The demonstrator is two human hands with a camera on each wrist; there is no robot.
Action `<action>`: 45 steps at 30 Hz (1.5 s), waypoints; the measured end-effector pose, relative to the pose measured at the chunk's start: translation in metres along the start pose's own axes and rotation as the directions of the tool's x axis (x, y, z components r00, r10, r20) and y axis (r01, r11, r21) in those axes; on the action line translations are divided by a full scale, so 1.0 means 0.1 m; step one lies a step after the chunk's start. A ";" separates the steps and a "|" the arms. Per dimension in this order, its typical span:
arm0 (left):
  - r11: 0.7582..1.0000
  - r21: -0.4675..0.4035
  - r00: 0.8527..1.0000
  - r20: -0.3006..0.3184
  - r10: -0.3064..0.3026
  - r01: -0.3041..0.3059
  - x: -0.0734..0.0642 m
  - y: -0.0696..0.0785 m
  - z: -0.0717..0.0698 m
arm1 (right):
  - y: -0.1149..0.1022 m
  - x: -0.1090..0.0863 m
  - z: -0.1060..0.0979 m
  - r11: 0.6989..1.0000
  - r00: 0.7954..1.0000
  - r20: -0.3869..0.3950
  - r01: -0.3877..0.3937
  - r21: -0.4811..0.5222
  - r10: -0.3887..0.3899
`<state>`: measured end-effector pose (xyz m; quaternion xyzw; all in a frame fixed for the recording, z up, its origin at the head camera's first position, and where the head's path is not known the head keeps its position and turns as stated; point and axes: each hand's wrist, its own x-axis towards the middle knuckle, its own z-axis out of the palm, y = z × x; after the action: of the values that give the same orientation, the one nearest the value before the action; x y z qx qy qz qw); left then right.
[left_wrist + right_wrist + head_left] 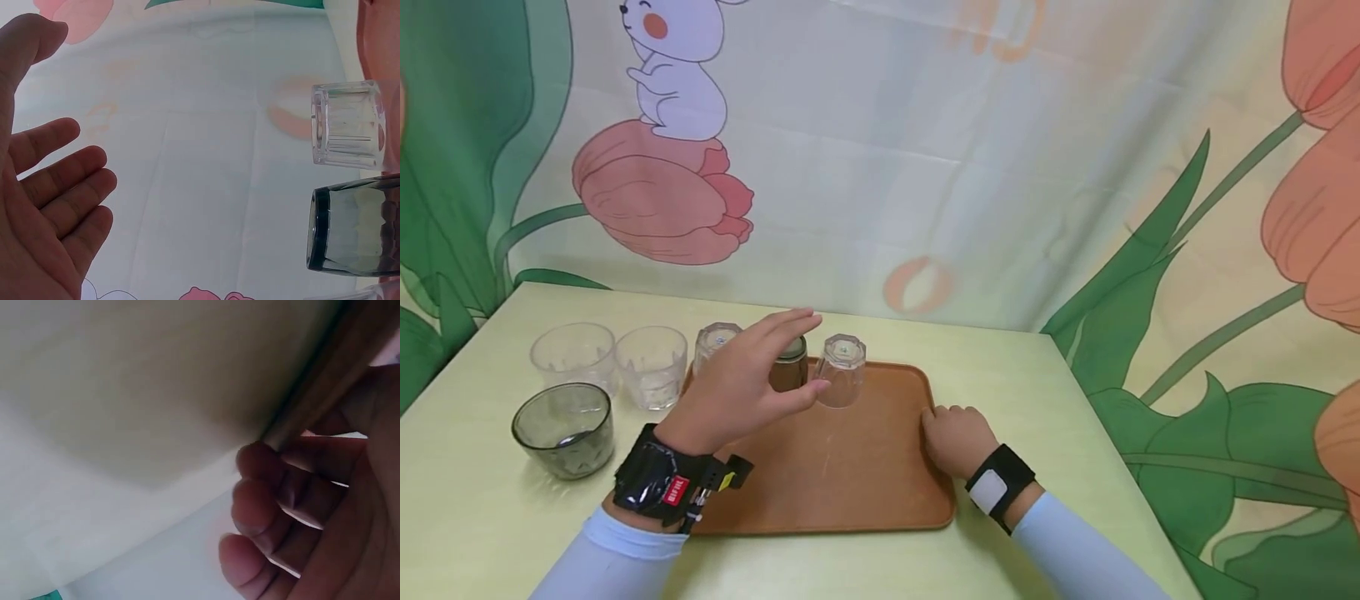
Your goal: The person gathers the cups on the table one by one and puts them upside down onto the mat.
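My left hand (733,382) is spread and holds nothing, above the brown, round-cornered rectangular tray (842,475) and apart from the clear faceted glass tumbler (842,367) upside down near its far edge, beside a smoky dark glass tumbler (353,228); my right hand (957,439) pinches the tray's right rim. The tray looks stiff and light, best held by that raised rim, while I judge the tumblers slick and breakable, best gripped round their sides.
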<state>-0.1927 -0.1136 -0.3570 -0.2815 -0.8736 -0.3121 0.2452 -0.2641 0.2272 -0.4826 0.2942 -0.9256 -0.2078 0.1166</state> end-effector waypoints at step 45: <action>1.000 0.019 0.999 -0.036 0.021 -0.020 -0.02 0.00 -0.09 | -0.09 0.34 -1.50 0.772 0.825 -0.558 0.298 0.562 0.088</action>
<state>-0.1886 -0.1201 -0.3523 -0.2823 -0.8690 -0.3064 0.2669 -0.2358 0.1532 -0.3505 0.4165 -0.8470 0.2005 0.2625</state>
